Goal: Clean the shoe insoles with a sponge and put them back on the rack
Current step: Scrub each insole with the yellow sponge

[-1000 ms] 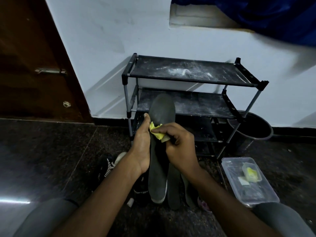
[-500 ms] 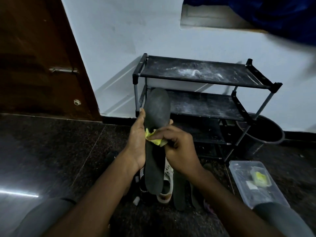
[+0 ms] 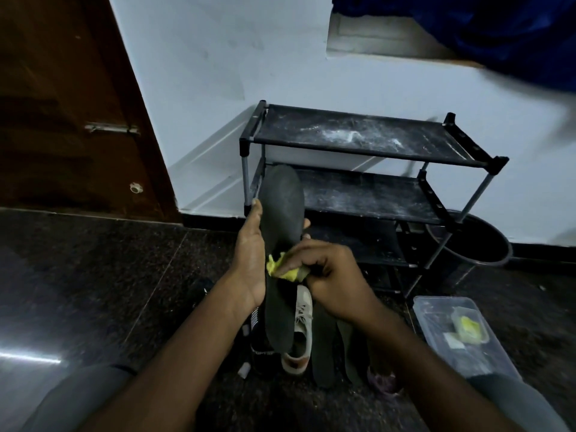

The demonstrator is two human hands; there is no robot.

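Fingers (image 3: 311, 249) of the right hand (image 3: 335, 277) pinch the yellow sponge (image 3: 285, 269) against the middle of the dark insole (image 3: 282, 213), which the left hand (image 3: 249, 260) grips upright, broad end up, its long axis pointing toward the rack (image 3: 358, 138) beyond.

Dim, bluish light; floor (image 3: 62, 307) glare lower left; blurred, warped edges.
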